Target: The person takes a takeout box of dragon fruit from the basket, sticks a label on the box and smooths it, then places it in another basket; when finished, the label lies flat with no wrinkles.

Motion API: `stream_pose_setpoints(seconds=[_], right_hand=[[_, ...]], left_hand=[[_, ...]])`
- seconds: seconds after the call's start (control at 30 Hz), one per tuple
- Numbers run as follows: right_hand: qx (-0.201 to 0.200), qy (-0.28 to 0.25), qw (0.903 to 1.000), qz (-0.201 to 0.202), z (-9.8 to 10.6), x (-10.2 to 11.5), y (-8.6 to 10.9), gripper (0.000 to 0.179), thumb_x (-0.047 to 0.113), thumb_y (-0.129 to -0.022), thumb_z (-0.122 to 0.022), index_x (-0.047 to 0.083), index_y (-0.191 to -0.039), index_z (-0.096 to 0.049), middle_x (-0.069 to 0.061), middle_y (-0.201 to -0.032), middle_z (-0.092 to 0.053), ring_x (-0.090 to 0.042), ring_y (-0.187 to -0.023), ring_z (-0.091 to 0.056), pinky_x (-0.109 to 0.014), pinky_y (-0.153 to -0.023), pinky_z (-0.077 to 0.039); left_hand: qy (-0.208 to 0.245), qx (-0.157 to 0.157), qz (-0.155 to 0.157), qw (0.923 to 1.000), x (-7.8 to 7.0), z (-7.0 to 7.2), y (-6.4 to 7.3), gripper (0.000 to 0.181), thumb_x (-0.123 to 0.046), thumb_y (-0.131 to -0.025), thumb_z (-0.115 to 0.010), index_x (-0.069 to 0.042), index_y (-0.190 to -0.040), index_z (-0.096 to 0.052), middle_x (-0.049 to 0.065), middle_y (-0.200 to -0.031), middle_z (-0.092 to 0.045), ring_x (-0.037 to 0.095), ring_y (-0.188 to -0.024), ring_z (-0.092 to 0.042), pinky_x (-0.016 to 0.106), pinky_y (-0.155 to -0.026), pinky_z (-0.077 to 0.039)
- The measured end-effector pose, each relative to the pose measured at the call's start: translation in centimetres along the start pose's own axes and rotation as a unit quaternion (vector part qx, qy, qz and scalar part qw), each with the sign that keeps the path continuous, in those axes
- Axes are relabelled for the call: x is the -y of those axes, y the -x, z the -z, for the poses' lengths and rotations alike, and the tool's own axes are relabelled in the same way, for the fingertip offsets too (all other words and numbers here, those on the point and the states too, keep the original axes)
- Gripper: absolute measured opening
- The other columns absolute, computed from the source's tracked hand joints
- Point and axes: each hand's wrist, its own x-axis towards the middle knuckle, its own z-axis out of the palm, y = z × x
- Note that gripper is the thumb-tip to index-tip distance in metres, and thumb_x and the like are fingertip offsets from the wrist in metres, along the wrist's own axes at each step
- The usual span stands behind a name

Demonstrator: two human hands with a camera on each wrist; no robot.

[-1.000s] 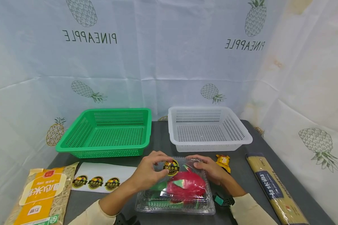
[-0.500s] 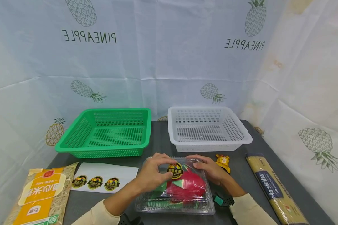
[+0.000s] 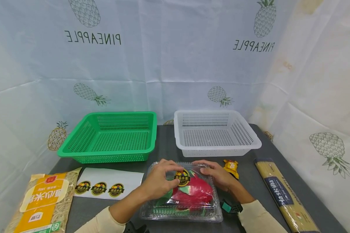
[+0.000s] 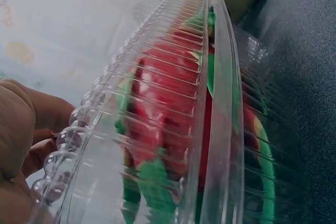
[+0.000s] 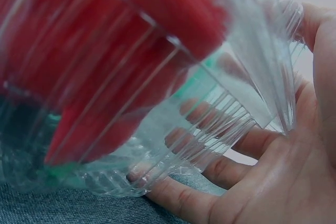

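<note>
Since everything's crowded round it, start with the clear plastic box (image 3: 181, 217): lid down, sitting on the dark table (image 3: 166, 139) near the front, with a red-and-green fruit-like thing (image 3: 199, 193) inside. Over its lid is a round black-and-gold sticker (image 3: 182, 178). The left hand (image 3: 158, 183) has that by its left edge, thumb and index finger pinching it from below and above. Can't tell if the sticker touches the lid, and the other left fingers are mostly hidden. The right hand (image 3: 217, 176) grips the far right corner of the box, thumb on top, the other fingers spread and curled along the side.

Left of the box lies a white sheet (image 3: 113, 175) with three matching stickers in a row, and just beside that, a yellow-labelled noodle bag (image 3: 45, 202). Over on the right: a small yellow packet (image 3: 231, 167) near the right hand, then a long pasta pack (image 3: 285, 194). Behind it all stand a green basket (image 3: 113, 151) and a white one, backed by a pineapple-print cloth (image 3: 169, 48) with mirrored lettering.
</note>
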Motion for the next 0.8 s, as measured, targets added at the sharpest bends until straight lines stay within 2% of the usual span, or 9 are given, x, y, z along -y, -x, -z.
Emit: stream_pose_setpoints(seconds=[0.2, 0.47, 0.8], right_hand=[[-0.003, 0.012, 0.9999, 0.003, 0.00, -0.02, 0.02, 0.044, 0.014, -0.101, -0.045, -0.008, -0.140, -0.041, -0.020, -0.124, -0.056, -0.038, -0.102, -0.062, -0.052, -0.081, -0.050], [-0.006, 0.009, 0.9999, -0.002, 0.02, 0.01, -0.06, 0.045, 0.016, -0.101, -0.046, -0.007, -0.140, -0.042, -0.021, -0.123, -0.057, -0.038, -0.101, -0.062, -0.052, -0.081, -0.050], [-0.011, 0.020, 0.9997, -0.010, 0.00, 0.00, -0.13, 0.045, 0.016, -0.101, -0.047, -0.005, -0.140, -0.043, -0.025, -0.125, -0.054, -0.040, -0.103, -0.061, -0.053, -0.081, -0.050]], left_hand=[[-0.011, 0.011, 0.006, 0.9999, -0.02, -0.02, -0.03, 0.032, -0.002, -0.080, -0.074, -0.007, -0.112, -0.073, -0.004, -0.108, -0.063, 0.017, -0.101, -0.049, 0.043, -0.083, -0.043], [-0.034, 0.022, 0.012, 0.9991, 0.06, -0.14, -0.08, 0.031, -0.003, -0.080, -0.074, -0.008, -0.111, -0.073, -0.004, -0.108, -0.063, 0.018, -0.105, -0.047, 0.059, -0.091, -0.030], [-0.077, 0.001, -0.003, 0.9971, 0.22, -0.42, 0.03, 0.029, -0.005, -0.079, -0.074, -0.010, -0.108, -0.074, -0.003, -0.107, -0.063, 0.019, -0.104, -0.045, 0.053, -0.083, -0.028]])
